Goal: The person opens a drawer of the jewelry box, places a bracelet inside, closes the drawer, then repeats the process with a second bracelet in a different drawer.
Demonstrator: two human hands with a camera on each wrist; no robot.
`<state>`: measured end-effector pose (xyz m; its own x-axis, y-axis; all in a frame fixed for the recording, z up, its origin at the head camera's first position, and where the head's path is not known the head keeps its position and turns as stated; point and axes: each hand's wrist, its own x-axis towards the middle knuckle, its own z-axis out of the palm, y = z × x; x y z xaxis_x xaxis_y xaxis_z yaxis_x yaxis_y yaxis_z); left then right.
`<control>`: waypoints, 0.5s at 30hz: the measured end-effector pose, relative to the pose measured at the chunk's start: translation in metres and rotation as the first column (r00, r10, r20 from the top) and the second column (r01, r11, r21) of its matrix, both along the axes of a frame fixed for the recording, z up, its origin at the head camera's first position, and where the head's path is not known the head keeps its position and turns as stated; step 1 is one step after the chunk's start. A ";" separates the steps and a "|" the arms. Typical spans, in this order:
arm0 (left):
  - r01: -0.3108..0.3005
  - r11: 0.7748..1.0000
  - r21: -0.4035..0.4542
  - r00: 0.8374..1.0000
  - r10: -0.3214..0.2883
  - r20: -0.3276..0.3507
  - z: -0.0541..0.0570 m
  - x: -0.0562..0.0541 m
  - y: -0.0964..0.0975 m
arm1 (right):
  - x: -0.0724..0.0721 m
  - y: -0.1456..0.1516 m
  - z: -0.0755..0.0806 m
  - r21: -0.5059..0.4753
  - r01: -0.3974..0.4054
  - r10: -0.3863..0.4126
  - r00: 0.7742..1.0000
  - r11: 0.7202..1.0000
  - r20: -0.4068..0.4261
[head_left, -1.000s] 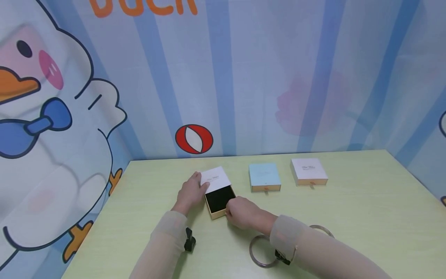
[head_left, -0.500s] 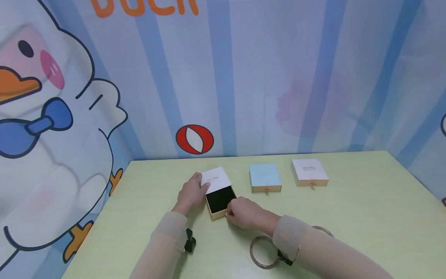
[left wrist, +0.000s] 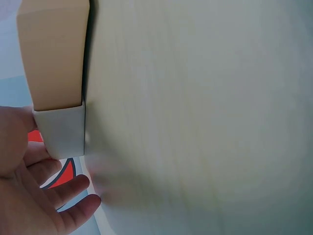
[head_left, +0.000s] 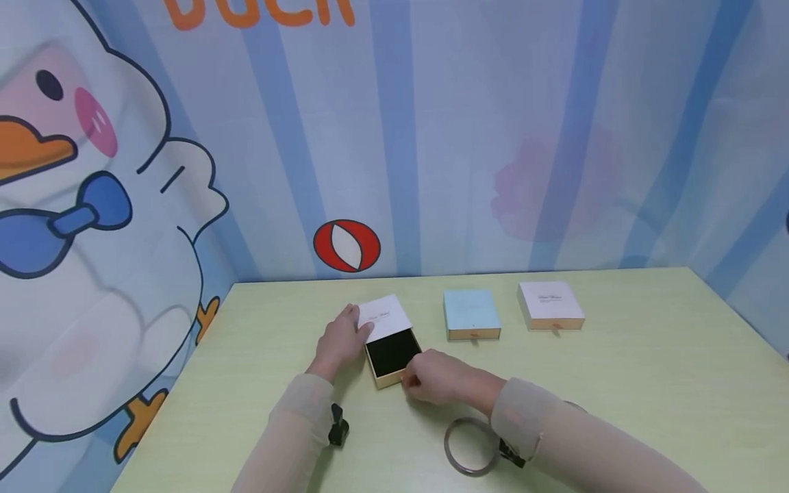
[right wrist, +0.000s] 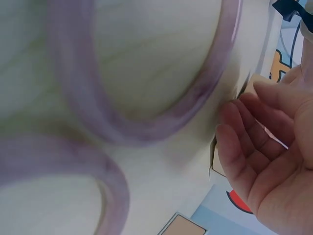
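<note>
A white drawer box (head_left: 383,316) stands partly pulled out on the table, its drawer (head_left: 392,353) black inside with a cream edge. My left hand (head_left: 339,341) holds the white sleeve from the left, thumb near the top. In the left wrist view, that hand (left wrist: 29,186) has the sleeve's end (left wrist: 62,133) between thumb and fingers, other fingers spread. At the drawer's front right corner, my right hand (head_left: 436,376) has curled fingers; their pinch on the drawer's front is largely hidden. In the right wrist view, its thumb (right wrist: 279,98) lies close to the fingertips.
A light-blue drawer box (head_left: 471,312) and another white drawer box (head_left: 550,301) sit shut at the back. A purplish-grey bangle (head_left: 448,445) lies beside my right sleeve. A second bangle (head_left: 576,406) is mostly hidden behind that arm. A patterned cloth backdrop (head_left: 456,137) rises behind.
My right wrist and forearm have shifted slightly right, baring more of the near bangle and covering the other. The box, its drawer and my left hand look almost unchanged.
</note>
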<state>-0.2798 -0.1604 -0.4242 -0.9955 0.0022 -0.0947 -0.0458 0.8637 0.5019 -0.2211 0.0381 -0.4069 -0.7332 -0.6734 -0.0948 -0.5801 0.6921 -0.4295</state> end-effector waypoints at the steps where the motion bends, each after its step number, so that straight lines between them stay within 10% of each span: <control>1: -0.002 1.000 0.000 1.000 0.002 0.002 0.000 0.000 0.000 | 0.000 0.001 0.001 0.007 -0.012 0.012 1.000 1.000 0.008; 15: 0.001 1.000 -0.009 1.000 -0.001 -0.001 0.000 0.000 0.001 | 0.001 0.014 0.010 0.065 -0.058 0.048 0.988 0.996 0.149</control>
<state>-0.2793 -0.1595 -0.4242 -0.9956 0.0027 -0.0934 -0.0440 0.8685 0.4938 -0.2202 0.0517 -0.3966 -0.6711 -0.6992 -0.2465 -0.5512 0.6929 -0.4648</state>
